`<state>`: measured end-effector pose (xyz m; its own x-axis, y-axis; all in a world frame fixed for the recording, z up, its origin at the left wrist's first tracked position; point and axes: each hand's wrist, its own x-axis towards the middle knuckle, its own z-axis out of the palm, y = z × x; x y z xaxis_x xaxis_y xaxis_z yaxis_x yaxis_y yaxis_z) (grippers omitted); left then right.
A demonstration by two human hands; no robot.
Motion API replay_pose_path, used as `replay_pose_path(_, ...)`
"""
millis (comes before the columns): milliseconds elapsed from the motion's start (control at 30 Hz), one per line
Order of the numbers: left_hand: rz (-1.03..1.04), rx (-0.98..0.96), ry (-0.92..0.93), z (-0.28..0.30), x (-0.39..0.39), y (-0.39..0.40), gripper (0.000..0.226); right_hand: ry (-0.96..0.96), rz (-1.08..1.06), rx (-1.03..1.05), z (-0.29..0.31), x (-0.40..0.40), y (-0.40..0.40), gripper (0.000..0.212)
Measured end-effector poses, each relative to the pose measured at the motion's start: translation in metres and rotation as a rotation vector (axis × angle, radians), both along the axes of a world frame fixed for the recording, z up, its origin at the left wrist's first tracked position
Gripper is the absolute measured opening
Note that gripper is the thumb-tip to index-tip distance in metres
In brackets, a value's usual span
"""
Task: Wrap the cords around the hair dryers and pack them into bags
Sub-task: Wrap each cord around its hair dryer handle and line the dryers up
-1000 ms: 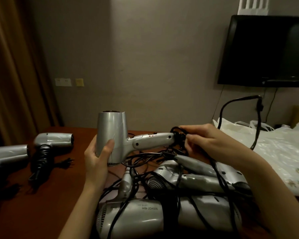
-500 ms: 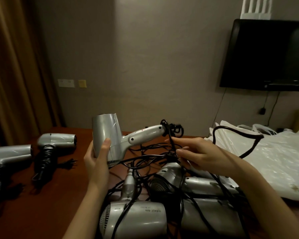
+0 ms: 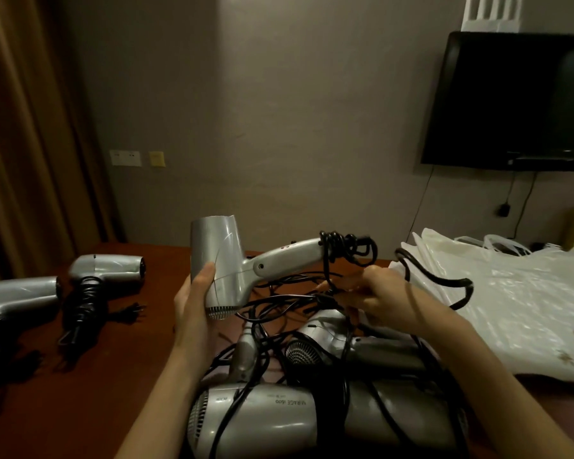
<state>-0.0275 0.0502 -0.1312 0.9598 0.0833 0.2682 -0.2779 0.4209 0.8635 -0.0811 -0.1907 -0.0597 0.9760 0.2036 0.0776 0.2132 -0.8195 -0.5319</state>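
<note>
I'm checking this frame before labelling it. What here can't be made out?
- Right hand, head view: motion-blurred, so its hold on the cord is unclear.
- Leftmost hair dryer: cut by the left edge.
- Pile of dryers: tangled cords hide which cord belongs to which.
- Plastic bags: contents hidden.
</note>
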Motion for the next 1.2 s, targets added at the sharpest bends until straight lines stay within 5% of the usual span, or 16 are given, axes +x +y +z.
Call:
replay_pose_path(133, -0.141, -0.041, 0.023, -0.001, 0.0, -0.003, 0.097, -0.02, 0.069, 0.096, -0.003, -0.001, -0.003, 0.025)
replay_pose_path(300, -0.281, -0.052, 0.07, -0.002, -0.005, -0.004, 0.046, -0.123, 0.117, 0.175, -0.009, 0.001, 0.006, 0.013)
replay_pose_path(400, -0.357, -0.005, 0.084, -0.003, -0.004, -0.001, 0.066, -0.03, 0.09, 0.271, -0.007, -0.006, 0.003, 0.02)
replay_pose_path(567, -0.41, 0.07, 0.026, 0.002, -0.003, 0.003, 0.075, -0.127, -0.03, 0.014, 0.007, -0.003, -0.016, 0.029)
replay_pose_path(833, -0.287, 0.227, -0.085, 0.002, -0.001, 0.002, 0.098, -0.041, -0.075, 0.148, 0.013, -0.005, -0.026, 0.023)
replay_pose_path(1033, -0.118, 0.28, -0.17, 0.007, -0.008, -0.003, 0.088, -0.095, -0.104, 0.29, 0.017, -0.007, -0.024, 0.03)
replay_pose_path(1200, 0.016, 0.332, -0.241, 0.004, -0.012, -0.007, 0.058, -0.196, -0.146, 0.25, 0.019, -0.005, -0.021, 0.035)
